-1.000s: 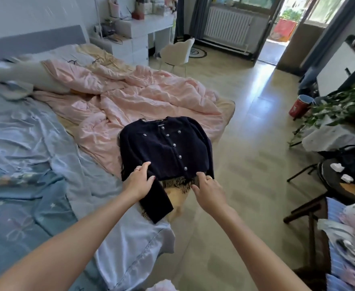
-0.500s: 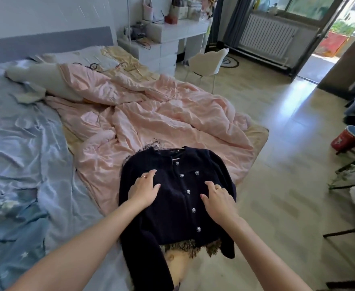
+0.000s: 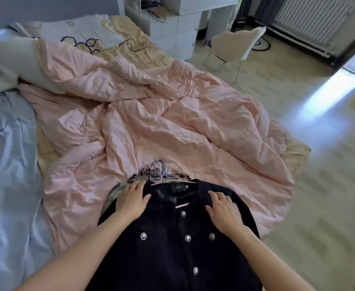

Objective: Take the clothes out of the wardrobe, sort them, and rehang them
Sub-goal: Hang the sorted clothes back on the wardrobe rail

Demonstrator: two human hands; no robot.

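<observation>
Pressing flat, the left hand and right hand rest with relaxed fingers on a dark jacket lying on the pink quilt; its overhanging hem may drag it floorward.

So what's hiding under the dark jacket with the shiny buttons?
Under the dark jacket peeks another garment with a fringed tweed edge, plus hanger hooks, all lying on the pink quilt. The jacket covers the rest, so how many clothes lie beneath stays hidden.
</observation>
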